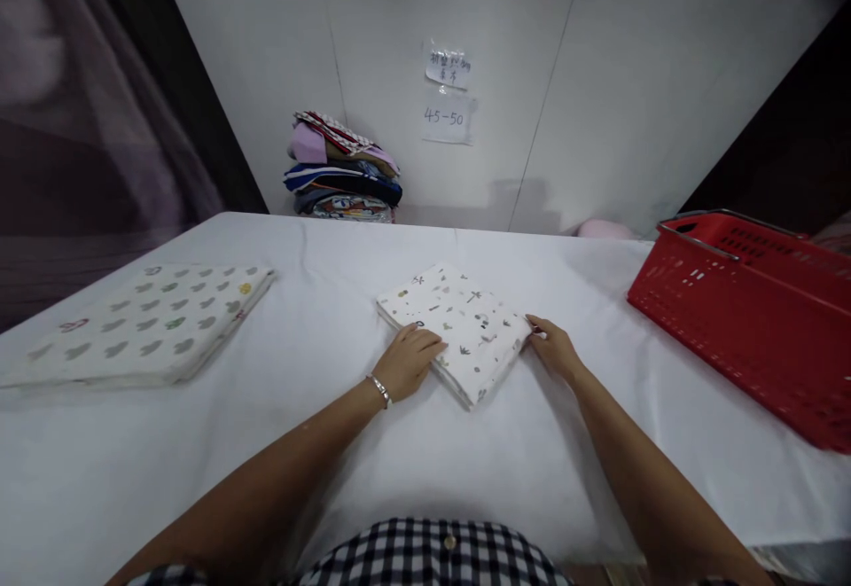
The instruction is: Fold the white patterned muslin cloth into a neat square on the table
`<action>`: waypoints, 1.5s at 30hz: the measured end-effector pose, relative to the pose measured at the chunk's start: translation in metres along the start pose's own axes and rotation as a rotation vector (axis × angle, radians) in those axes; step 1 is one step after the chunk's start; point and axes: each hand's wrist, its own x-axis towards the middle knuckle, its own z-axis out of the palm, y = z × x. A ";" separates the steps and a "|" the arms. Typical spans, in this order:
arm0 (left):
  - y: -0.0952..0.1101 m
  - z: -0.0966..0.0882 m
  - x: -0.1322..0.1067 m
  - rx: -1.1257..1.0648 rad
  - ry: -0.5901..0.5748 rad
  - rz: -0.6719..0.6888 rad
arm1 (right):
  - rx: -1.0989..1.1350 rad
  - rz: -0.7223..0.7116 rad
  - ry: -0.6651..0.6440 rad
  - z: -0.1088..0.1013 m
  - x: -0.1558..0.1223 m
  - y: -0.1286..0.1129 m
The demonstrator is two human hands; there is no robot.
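A folded white cloth (458, 329) with small plant and palm prints lies on the white table, turned so one corner points toward me. My left hand (409, 363), with a silver bracelet at the wrist, grips its near left edge; the fingers rest on top and the thumb is mostly hidden. At the right corner, my right hand (553, 347) pinches the cloth between thumb and fingers. The layers show along the two near edges.
Another folded cloth (152, 324) with grey mushroom-like prints lies at the left. A red plastic basket (751, 320) with metal handles stands at the right. Behind the table, folded fabrics (346, 169) are stacked against the wall, beside paper signs (448, 118).
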 end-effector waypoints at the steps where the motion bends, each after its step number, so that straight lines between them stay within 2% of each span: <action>1: 0.001 0.003 0.000 -0.016 0.012 0.006 | 0.018 -0.001 -0.032 0.002 0.000 0.000; 4: -0.001 0.010 0.001 -0.058 0.061 0.020 | 0.061 -0.020 -0.065 0.006 0.000 0.000; 10: -0.003 0.013 -0.002 -0.093 0.136 0.031 | 0.063 -0.040 0.055 0.009 0.005 0.012; 15: -0.003 0.017 -0.006 -0.117 0.168 0.012 | 0.036 -0.048 0.069 0.011 0.004 0.021; 19: 0.001 0.016 -0.006 -0.123 0.148 0.003 | 0.055 -0.014 0.051 0.009 -0.001 0.019; 24: 0.008 0.009 -0.007 -0.077 0.065 -0.015 | 0.221 0.098 0.000 0.006 -0.008 0.010; 28: 0.007 0.011 -0.006 0.010 0.027 -0.045 | 0.149 -0.058 -0.062 0.008 -0.009 0.006; 31: 0.010 0.020 0.001 0.056 0.020 -0.057 | 0.132 -0.111 0.016 0.009 -0.003 0.008; 33: 0.017 0.028 0.010 0.066 0.029 -0.045 | 0.152 -0.066 0.134 0.008 0.005 0.012; 35: 0.028 0.037 0.019 0.063 0.041 -0.018 | 0.137 0.019 0.197 0.005 0.014 0.019; 39: 0.043 0.045 0.029 0.011 0.015 0.018 | 0.043 0.176 0.080 -0.009 0.025 0.032; 42: 0.035 0.038 0.025 -0.091 -0.002 0.065 | -0.014 0.113 0.115 -0.021 0.017 0.025; 45: 0.012 0.023 0.015 -0.124 0.015 0.004 | -0.001 0.007 0.151 -0.025 -0.010 -0.006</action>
